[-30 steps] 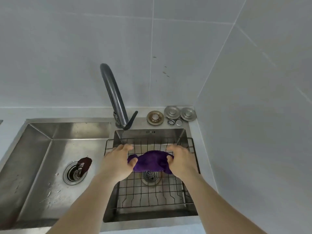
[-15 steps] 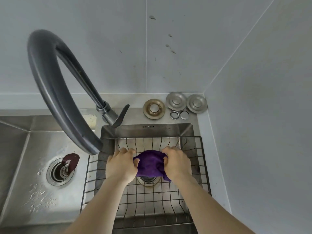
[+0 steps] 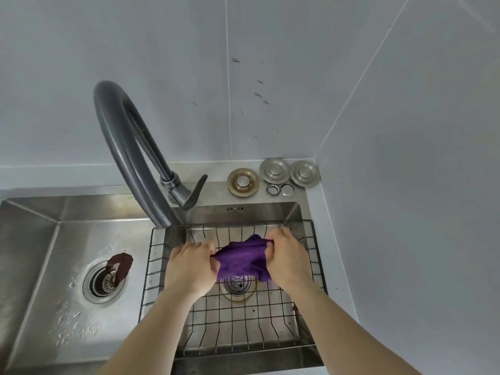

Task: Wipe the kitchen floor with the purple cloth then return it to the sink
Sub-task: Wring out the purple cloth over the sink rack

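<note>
A purple cloth is stretched between my two hands over the right basin of the steel sink. My left hand pinches its left edge and my right hand grips its right edge. The cloth hangs just above a black wire rack that sits in this basin. The basin's drain shows right below the cloth.
A dark curved faucet arches over the divider between the basins. The left basin has a drain with a brown stopper. Metal drain covers and rings lie on the back ledge. Tiled walls close in behind and to the right.
Both hands have pulled apart a little, spreading the bunched cloth wider. The view has shifted, so the faucet appears farther off.
</note>
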`<state>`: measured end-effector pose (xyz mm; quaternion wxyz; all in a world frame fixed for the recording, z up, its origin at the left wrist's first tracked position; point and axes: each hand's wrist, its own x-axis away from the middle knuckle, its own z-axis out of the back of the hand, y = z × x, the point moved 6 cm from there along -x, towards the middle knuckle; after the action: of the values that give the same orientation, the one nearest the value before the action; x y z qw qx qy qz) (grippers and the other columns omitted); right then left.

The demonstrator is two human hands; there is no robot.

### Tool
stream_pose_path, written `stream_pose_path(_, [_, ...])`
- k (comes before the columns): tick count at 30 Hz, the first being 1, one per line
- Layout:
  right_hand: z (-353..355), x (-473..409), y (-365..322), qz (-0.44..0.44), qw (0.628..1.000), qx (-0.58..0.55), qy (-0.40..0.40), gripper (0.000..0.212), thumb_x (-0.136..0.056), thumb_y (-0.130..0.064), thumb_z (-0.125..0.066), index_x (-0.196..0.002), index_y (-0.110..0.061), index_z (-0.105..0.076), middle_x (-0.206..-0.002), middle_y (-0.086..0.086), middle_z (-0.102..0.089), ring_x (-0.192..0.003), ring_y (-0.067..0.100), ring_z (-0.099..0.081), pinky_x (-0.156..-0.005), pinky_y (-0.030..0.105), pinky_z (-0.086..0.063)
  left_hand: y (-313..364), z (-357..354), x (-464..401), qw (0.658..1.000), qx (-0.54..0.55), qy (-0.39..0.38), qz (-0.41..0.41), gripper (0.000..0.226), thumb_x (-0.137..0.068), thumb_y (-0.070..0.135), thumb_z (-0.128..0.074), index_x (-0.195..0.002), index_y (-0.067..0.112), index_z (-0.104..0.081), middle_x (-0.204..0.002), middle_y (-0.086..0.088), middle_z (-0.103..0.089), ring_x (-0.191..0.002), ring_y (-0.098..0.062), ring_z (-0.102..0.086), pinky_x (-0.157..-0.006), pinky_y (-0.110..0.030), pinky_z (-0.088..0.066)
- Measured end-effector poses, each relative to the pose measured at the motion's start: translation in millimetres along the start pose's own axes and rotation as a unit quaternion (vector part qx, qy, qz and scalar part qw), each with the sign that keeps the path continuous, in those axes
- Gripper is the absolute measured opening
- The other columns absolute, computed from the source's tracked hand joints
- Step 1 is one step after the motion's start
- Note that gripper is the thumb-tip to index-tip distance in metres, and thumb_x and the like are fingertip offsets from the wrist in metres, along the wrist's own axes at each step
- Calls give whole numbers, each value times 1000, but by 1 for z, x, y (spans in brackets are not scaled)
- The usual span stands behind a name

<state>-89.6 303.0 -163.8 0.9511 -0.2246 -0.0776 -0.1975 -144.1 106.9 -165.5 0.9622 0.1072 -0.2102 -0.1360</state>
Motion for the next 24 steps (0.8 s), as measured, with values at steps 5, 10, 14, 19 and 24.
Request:
stream_pose_path(5, [30, 29, -24, 40, 998, -15, 36, 17, -103, -20, -51, -117, -24, -60, -103, -3, -69, -90, 18, -67, -79, 37, -59, 2, 44, 36, 997, 3, 70, -28, 15, -92, 21, -50, -105, 22, -57, -82, 5, -61, -86, -23, -57, -100, -36, -39])
stream_pose_path(10, [70, 87, -59, 71, 992, -42, 98, 16, -102, -19, -46, -109, -24, -60, -96, -3, -70, -86, 20, -66, -79, 42, -58, -10, 93, 102, 983, 32, 167, -67, 13, -91, 15, -51, -102, 19, -57, -83, 3, -64, -75, -22, -46, -83, -35, -44])
stream_pose_path(14, [103, 155, -91, 92, 981, -80, 154, 16, -103, -18, -46, -110, -21, -60, -103, 0, -69, -89, 27, -66, -79, 43, -56, -24, 128, 182, 967, 51, 242, -68, 20, -95, 18, -49, -110, 22, -62, -98, -3, -74, -91, -32, -65, -72, -34, -37])
stream_pose_path(19, [131, 270, -140, 144, 960, -94, 222, 15, -104, -21, -47, -109, -18, -61, -106, 5, -68, -88, 36, -65, -74, 46, -54, -61, 149, 301, 947, 56, 310, -65, 19, -98, 22, -44, -109, 24, -60, -100, -3, -73, -91, -33, -65, -68, -33, -35])
stream_pose_path(24, [143, 380, -171, 178, 946, -75, 262, 14, -104, -22, -46, -107, -16, -59, -107, 5, -66, -88, 38, -63, -72, 46, -52, -91, 160, 409, 939, 74, 330, -65, 16, -101, 26, -42, -107, 28, -57, -108, 4, -70, -96, -30, -64, -74, -40, -49])
